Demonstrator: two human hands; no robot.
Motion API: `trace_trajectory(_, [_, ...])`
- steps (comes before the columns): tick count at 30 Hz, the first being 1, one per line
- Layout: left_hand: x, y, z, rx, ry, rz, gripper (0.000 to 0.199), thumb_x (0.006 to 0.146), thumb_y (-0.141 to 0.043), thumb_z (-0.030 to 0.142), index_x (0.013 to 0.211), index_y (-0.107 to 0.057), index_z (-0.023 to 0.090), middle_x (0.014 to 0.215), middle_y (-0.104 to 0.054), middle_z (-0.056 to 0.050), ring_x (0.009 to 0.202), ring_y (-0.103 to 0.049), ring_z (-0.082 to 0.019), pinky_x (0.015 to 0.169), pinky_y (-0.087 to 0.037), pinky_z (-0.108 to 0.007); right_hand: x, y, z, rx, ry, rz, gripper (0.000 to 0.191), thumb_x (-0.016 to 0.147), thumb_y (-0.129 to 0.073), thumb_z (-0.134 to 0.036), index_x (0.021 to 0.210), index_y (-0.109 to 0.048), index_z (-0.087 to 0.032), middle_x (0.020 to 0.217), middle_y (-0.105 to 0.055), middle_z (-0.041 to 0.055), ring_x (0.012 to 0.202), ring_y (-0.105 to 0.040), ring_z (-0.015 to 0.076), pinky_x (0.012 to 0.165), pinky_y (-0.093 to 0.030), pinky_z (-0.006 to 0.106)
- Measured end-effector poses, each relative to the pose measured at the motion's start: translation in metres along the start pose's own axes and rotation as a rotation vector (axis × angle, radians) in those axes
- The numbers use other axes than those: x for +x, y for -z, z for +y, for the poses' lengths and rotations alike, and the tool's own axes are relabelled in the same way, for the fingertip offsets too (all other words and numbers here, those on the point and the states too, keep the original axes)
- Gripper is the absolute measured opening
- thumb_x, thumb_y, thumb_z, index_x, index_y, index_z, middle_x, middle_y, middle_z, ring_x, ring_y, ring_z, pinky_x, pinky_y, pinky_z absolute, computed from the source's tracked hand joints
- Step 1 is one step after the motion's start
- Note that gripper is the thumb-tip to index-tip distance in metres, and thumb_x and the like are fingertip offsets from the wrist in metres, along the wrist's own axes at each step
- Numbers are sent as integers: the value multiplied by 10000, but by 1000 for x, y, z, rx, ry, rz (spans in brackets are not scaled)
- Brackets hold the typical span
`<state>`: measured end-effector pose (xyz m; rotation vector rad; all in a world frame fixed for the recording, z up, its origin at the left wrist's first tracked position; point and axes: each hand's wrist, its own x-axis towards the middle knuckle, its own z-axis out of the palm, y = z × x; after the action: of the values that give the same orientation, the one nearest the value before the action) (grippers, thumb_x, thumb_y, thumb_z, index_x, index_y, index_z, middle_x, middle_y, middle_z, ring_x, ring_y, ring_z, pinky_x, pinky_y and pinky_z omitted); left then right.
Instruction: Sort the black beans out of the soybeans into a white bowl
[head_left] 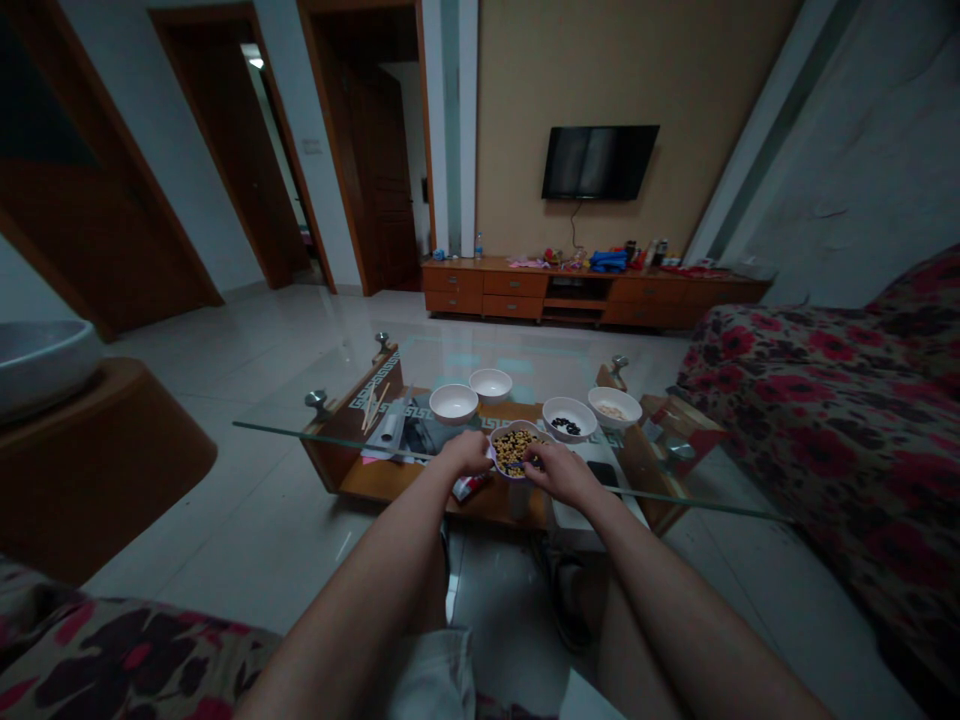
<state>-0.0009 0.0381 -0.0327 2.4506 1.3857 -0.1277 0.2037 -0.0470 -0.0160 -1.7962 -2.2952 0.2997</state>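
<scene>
A bowl filled with mixed yellow and dark beans sits near the front edge of the glass table. My left hand grips its left rim. Over the bowl's right side, my right hand has its fingers pinched together at the beans. A thin, bluish thing shows by those fingertips, too small to name. Just behind to the right stands a white bowl with black beans, and beside it another white bowl with pale pieces inside. Two white bowls, left and right, stand farther back with nothing visible in them.
The glass tabletop has a sharp front edge. Chopsticks lie toward its left side. Papers and a red-and-white packet show on the shelf underneath. A floral sofa stands right; a TV cabinet is at the back.
</scene>
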Motion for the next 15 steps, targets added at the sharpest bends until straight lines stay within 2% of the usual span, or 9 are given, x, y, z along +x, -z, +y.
trace_trajectory(10, [-4,4,3,-16,-8,3,245,859,-639,319,984,-780,164,1035,-780,-146,923,-735,-276,773,-549,-303,0,1,-1,18,5,1,163,935,-578,-269,973,-718,-197,963,-723,66,863,-628,183,705,-368,263])
trace_trajectory(15, [-3,3,2,-17,-4,6,245,853,-643,328,983,-781,173,1041,-780,-135,930,-733,-269,799,-552,-305,0,0,1,13,5,-6,177,937,-575,-285,983,-724,-200,969,-730,69,882,-637,194,709,-376,269])
